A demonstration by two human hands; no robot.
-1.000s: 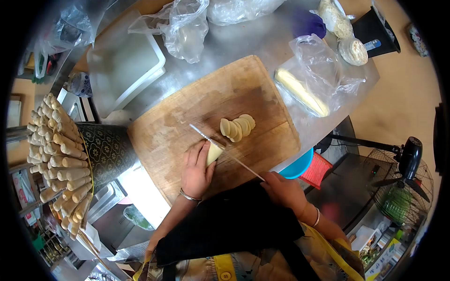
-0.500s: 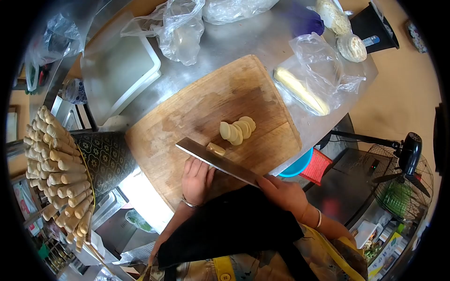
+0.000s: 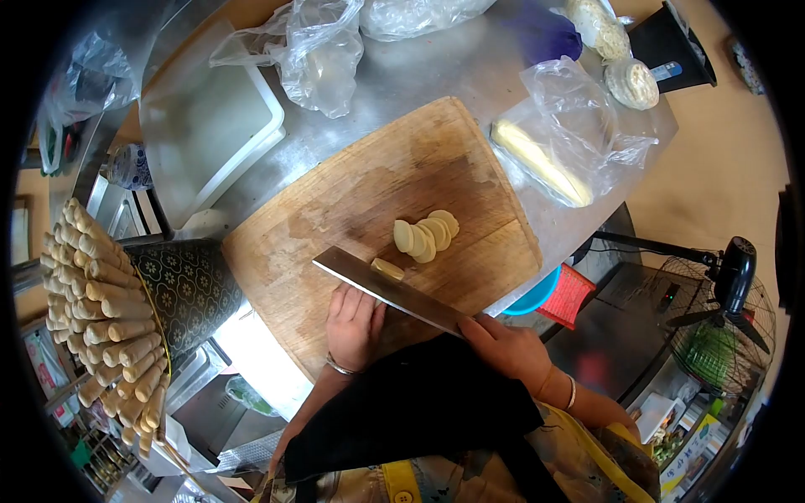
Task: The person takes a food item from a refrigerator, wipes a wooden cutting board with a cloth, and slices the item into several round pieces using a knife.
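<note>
From here I see the pale piece point(image 3: 387, 269) mid-frame on the chopping board point(image 3: 411, 159), touching or just beside the cleaver point(image 3: 381, 282) — right hand's point(image 3: 510, 348) fingers wrapped round its lower-right end. The left hand's point(image 3: 352, 327) fingers lie together; holding anything — can't tell. Slices point(image 3: 426, 237) sit just above.

Centre: cutting board point(image 3: 394, 168), 1; knife point(image 3: 381, 285), 1; left hand point(image 3: 352, 325), 1; right hand point(image 3: 510, 350), 1; slices point(image 3: 418, 240), overlapping, count unclear. Upper left: white tray point(image 3: 205, 117), 1. Right: fan point(image 3: 738, 272), 1.
</note>
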